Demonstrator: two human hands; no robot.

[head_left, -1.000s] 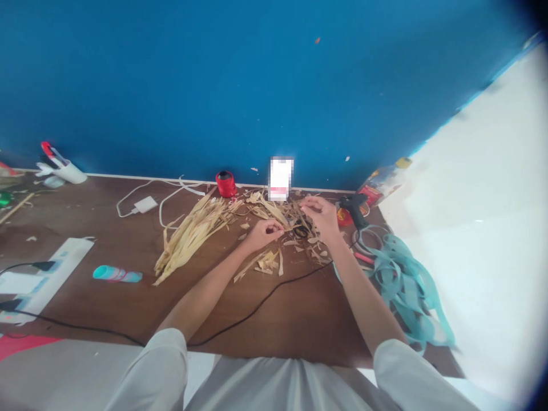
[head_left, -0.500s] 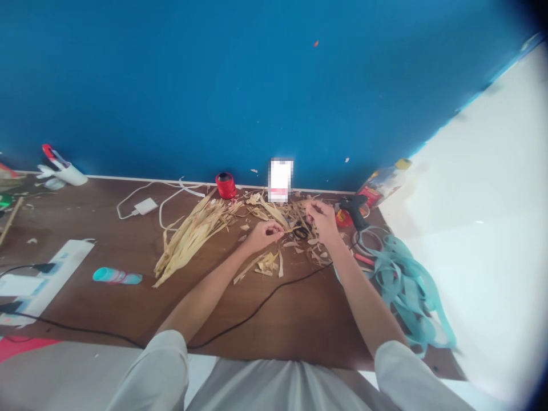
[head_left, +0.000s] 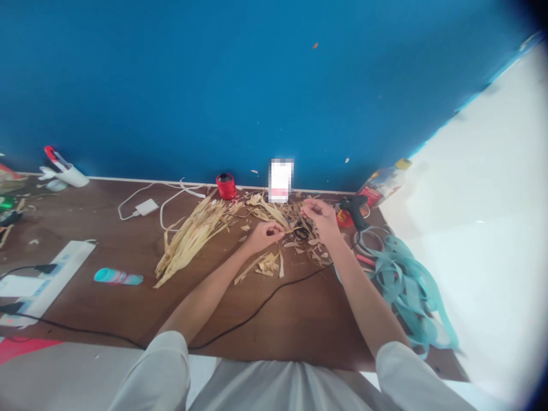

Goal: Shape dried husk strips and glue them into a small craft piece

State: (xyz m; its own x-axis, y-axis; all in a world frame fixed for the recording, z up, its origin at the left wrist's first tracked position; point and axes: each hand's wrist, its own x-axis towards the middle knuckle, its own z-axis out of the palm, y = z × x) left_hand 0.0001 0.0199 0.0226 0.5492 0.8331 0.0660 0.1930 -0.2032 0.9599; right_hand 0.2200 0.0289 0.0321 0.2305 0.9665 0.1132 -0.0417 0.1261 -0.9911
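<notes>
Thumb and fingertips of my left hand (head_left: 264, 235) pinch a thin strip of dry corn husk (head_left: 291, 229), which points toward my right hand (head_left: 322, 218). My right hand is raised slightly above the scraps, its fingers pinched together; anything between them is too small to make out. Just under the strip lies a black looped object (head_left: 302, 232), partly covered by scraps, its kind unclear. Loose husk pieces (head_left: 269, 264) are scattered on the brown table (head_left: 274, 319) around both hands. A larger bundle of dry corn husks (head_left: 192, 242) rests to the left of my left hand.
A black glue gun (head_left: 356, 212) and tangled teal ribbon (head_left: 406, 274) lie to the right. A red spool (head_left: 226, 186) stands by the blue wall. A black cord (head_left: 261, 305) crosses the table. Leftward are a charger (head_left: 146, 206), a teal roll (head_left: 119, 277) and a power strip (head_left: 64, 274).
My right hand has shifted slightly left and up, its fingertips closer together. My left hand keeps its pinch on the husk strip.
</notes>
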